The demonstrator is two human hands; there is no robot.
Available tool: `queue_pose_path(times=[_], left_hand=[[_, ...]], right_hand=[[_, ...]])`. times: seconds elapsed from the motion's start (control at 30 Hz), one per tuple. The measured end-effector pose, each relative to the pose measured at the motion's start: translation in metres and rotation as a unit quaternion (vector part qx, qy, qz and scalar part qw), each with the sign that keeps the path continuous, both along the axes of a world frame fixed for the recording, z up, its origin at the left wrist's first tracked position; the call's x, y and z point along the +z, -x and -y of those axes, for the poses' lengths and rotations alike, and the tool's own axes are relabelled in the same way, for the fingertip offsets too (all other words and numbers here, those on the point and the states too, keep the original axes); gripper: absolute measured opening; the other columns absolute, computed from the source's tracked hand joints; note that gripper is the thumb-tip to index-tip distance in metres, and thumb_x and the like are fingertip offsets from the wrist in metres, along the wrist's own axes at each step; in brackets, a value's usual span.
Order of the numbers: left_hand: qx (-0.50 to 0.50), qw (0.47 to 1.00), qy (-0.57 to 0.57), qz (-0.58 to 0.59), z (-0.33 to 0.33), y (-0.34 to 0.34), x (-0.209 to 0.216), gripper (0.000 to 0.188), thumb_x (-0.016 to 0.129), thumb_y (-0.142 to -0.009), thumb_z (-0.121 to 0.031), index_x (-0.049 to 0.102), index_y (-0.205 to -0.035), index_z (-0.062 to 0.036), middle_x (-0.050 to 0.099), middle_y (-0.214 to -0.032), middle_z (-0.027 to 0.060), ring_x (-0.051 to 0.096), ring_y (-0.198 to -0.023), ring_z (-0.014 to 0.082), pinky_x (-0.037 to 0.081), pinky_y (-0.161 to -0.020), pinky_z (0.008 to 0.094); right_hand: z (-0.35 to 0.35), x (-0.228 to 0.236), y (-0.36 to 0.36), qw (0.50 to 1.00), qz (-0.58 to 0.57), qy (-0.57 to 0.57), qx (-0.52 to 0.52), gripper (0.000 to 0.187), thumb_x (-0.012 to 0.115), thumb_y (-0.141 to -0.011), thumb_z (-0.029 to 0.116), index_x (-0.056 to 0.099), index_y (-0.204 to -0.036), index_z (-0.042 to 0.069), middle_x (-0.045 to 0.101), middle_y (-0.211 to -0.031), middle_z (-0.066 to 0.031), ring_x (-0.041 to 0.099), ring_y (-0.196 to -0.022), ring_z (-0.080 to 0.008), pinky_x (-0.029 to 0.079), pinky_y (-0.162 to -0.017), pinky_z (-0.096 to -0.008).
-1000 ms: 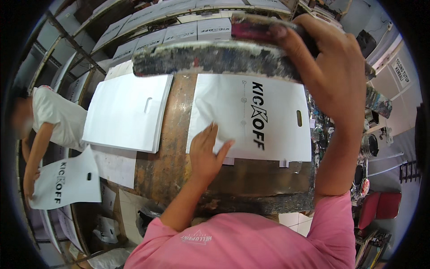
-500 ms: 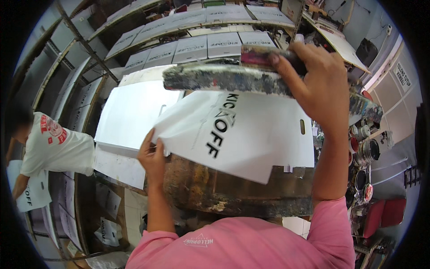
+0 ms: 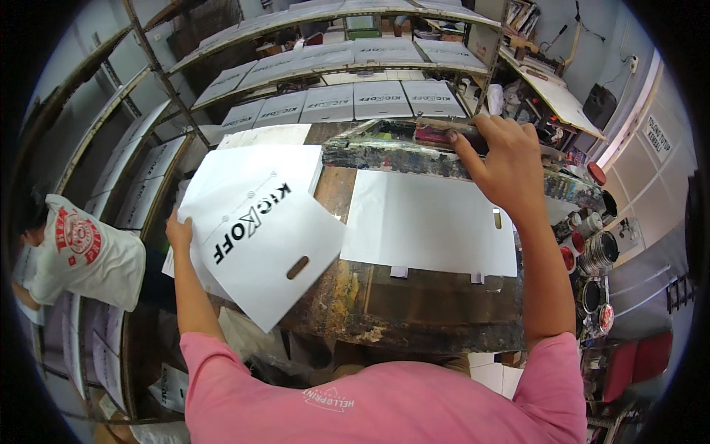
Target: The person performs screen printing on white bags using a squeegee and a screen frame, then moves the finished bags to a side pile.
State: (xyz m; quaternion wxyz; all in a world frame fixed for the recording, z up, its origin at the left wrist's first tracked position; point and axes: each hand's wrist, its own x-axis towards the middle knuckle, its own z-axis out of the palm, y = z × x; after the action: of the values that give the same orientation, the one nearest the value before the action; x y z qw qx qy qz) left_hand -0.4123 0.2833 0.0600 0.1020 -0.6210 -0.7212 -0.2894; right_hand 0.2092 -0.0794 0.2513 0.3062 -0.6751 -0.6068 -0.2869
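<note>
My left hand pinches the edge of a white plastic bag with bold black lettering and a cut-out handle hole. The bag hangs tilted over a stack of blank white bags on the left. My right hand grips the near edge of a raised, ink-crusted screen printing frame. A squeegee with a pinkish-red part lies by my right fingers; whether they hold it too I cannot tell. Below the frame, a blank white bag lies flat on the stained worktable.
Racks with rows of printed bags stand behind the table and along the left. A person in a white shirt is at the left racks. Ink cans crowd the right side, and a red chair stands at lower right.
My left hand has carried the printed bag left, off the worktable and over the stack, baring the blank bag below. My right hand still grips the raised frame.
</note>
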Motion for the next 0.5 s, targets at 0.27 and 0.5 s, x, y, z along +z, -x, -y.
queue_pose_path(times=[0.27, 0.5], left_hand=[[-0.612, 0.446, 0.295, 0.583, 0.279, -0.315, 0.033, 0.083, 0.076, -0.099, -0.035, 0.033, -0.160, -0.0005, 0.047, -0.159, 0.0222, 0.047, -0.147, 0.0319, 0.045, -0.113, 0.0415], [-0.274, 0.382, 0.425, 0.774, 0.353, -0.319, -0.036, 0.109, 0.035, -0.099, -0.083, 0.023, -0.157, 0.0081, 0.045, -0.151, 0.0317, 0.050, -0.142, 0.0419, 0.043, -0.120, 0.0508]], right_hand=[[0.031, -0.051, 0.009, 0.997, 0.018, 0.080, -0.015, 0.057, 0.070, -0.094, 0.040, 0.059, -0.132, -0.001, 0.066, -0.102, -0.0191, 0.062, -0.101, -0.0357, 0.044, -0.091, -0.0464], [0.064, -0.165, -0.028, 0.885, -0.140, 0.419, 0.150, 0.030, 0.076, -0.091, 0.019, 0.071, -0.118, 0.007, 0.068, -0.109, -0.0162, 0.063, -0.105, -0.0399, 0.050, -0.092, -0.0493]])
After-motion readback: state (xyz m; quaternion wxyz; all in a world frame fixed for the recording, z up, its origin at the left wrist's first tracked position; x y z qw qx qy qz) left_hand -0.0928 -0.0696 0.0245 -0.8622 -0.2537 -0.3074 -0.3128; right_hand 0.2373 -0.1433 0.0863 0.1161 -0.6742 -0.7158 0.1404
